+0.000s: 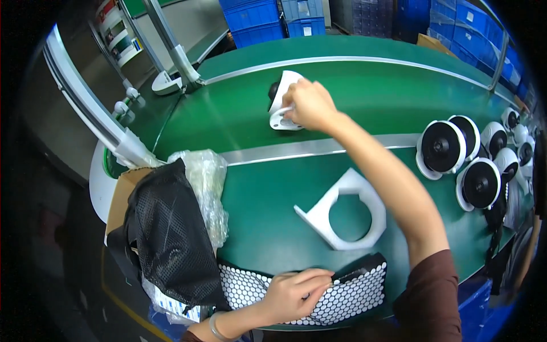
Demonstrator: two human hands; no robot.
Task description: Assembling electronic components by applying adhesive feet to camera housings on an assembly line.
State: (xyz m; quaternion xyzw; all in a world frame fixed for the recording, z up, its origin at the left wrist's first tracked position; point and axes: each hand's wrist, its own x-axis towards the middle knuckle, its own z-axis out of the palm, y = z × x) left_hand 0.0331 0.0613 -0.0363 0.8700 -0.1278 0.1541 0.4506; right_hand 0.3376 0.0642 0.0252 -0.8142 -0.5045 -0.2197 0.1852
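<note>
Left hand (293, 293): nearest the viewer, at the near edge of the counter; its grip is closed around the top edge of a black pouch with a white honeycomb pattern (342, 293), fingers pinching the opening.
Right hand (307, 105): stretched far forward across the counter, its grip wrapped around a small white dome camera (283, 102) that has a dark lens and a flat white base.
Where the camera is: on the far green belt, beyond the silver rail (319, 148), lifted or resting under the right hand; I cannot tell which.
Counter (262, 216): a curved green work surface, split by that silver rail into a near band and a far band.
Between the hands: a white foam insert with a round hole (347, 211), lying flat and untouched.
To the right: a cluster of white cameras with round black faces (461, 162), close together near the counter's edge.
To the left: a black mesh bag (168, 239) over crumpled clear plastic wrap (202, 182) and a cardboard box (119, 196).
Step in hand: seemingly, one camera is being taken up while the pouch is held ready.
Next move calls for: likely a steady hold on the camera across the rail, and the pouch mouth kept open wide.
</note>
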